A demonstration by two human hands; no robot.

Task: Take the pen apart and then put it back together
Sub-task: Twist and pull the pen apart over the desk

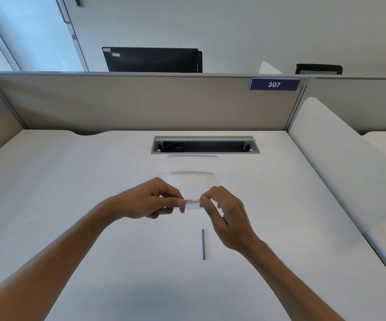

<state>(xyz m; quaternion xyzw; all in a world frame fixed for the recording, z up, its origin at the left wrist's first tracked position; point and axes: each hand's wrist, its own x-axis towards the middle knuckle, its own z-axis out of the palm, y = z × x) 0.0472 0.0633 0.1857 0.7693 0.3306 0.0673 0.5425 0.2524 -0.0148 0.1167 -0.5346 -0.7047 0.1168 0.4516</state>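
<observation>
A white pen barrel [192, 201] with dark lettering is held level above the desk, between both hands. My left hand [150, 200] pinches its left end with thumb and fingers. My right hand [224, 214] pinches its right end; the fingers hide both tips of the barrel. A thin blue ink refill [203, 243] lies loose on the white desk [94, 205] just below my right hand, pointing away from me.
A clear plastic container [194, 167] stands on the desk right behind the hands. Beyond it is an open cable slot [204, 145] and a beige partition [141, 103] with a "307" sign. A white divider panel [340, 163] borders the right side.
</observation>
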